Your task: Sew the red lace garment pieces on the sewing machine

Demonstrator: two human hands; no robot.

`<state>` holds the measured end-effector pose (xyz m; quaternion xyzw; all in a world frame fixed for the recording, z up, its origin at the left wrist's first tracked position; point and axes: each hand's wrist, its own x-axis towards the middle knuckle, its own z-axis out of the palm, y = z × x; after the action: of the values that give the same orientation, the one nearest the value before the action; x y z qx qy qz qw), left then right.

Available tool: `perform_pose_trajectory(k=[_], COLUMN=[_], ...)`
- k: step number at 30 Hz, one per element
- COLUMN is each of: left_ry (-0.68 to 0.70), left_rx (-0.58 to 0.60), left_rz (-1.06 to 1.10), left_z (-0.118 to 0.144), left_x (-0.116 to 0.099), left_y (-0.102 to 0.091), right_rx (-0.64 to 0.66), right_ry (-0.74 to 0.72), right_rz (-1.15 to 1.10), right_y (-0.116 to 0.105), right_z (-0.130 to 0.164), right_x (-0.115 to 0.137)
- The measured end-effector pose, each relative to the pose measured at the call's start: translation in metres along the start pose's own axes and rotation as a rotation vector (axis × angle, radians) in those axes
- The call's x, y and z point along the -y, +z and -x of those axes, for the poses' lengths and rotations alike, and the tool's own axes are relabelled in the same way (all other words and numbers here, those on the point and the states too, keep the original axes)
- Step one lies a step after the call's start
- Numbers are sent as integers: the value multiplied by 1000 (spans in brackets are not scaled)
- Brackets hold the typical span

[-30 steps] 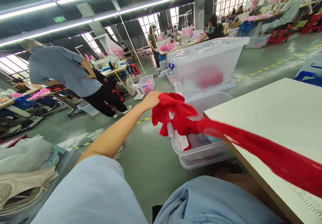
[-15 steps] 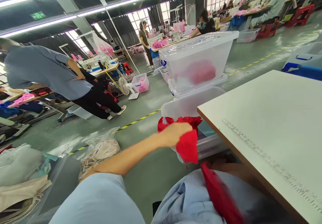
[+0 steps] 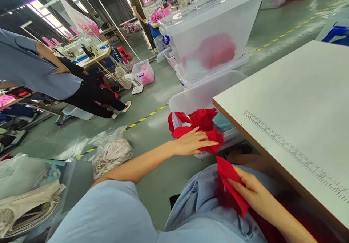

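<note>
My left hand [image 3: 193,142] reaches out over a heap of red fabric [image 3: 203,120] at the rim of a clear plastic bin [image 3: 185,99]. Its fingers are stretched out, palm down, over the cloth. Above my lap, my right hand [image 3: 247,186] pinches a red fabric piece [image 3: 231,188] between thumb and fingers. The lower edge of that piece is blurred. More dark red cloth shows below my right forearm, partly hidden by it. Inside the bin, beside the red heap, lies some pale blue-green material [image 3: 225,121].
A white table [image 3: 294,90] with printed ruler marks juts in from the right, over part of the bin. A lidded clear box [image 3: 212,46] stands behind. Bagged beige fabric [image 3: 114,155] lies on the floor at left. A person [image 3: 40,68] stands near sewing machines.
My left hand has let go of the red piece it carried and now lies open over the heap. My right hand has come into view with red fabric. The view has tilted downward.
</note>
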<state>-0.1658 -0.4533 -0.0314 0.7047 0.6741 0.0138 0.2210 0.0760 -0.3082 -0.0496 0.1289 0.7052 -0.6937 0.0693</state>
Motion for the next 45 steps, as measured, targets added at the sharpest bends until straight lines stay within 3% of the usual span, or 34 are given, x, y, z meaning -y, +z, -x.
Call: perform_pose_trajectory(k=[3, 6, 8, 10, 12, 13, 15, 17, 19, 21, 24, 26, 33, 36, 40, 42, 45], left_ry=[98, 149, 89, -75, -266, -311, -310, -278, -276, -335, -477, -532, -470, -442, -445, -426, -449], left_rx=[29, -16, -46, -51, 18, 119, 350, 445, 403, 289, 45, -45, 112, 65, -89, -141, -88], left_rz=[-143, -254, -291, -243, -42, 122, 528, 861, 938, 861, 704, 633, 545, 472, 414, 499, 672], left_z=[-22, -35, -30, -14, 7, 17, 31, 36, 32, 25, 14, 10, 5, 5, 11, 16, 23], left_x=[4, 0, -6, -15, -26, -31, -38, -43, -46, -48, -50, -51, -57, -62, -65, -65, -65], left_y=[-12, -29, -42, -51, -53, -50, -37, -16, 6, 23, 31, 31, 47, 50, 35, 27, 24], right_rx=[85, 46, 5, -21, -26, -20, 3, 37, 76, 110, 117, 80, 94, 137, 157, 102, 5], right_ry=[77, 112, 124, 144, 180, 205, 260, 297, 289, 259, 235, 215, 129, 104, 24, 87, 214], right_rz=[-72, -115, -126, -169, -276, -352, -491, -539, -495, -416, -286, -226, -166, -136, -80, -135, -196], right_y=[-3, -3, -2, -2, -3, -3, -4, -7, -9, -11, -10, -10, -13, -18, -17, -8, 9], right_z=[2, -2, -5, -6, -5, -3, 1, 6, 11, 16, 24, 27, 30, 29, 19, 10, -4], right_x=[9, 14, 14, 11, 6, 3, 0, -1, 1, 4, 8, 9, 9, 7, -6, -16, -25])
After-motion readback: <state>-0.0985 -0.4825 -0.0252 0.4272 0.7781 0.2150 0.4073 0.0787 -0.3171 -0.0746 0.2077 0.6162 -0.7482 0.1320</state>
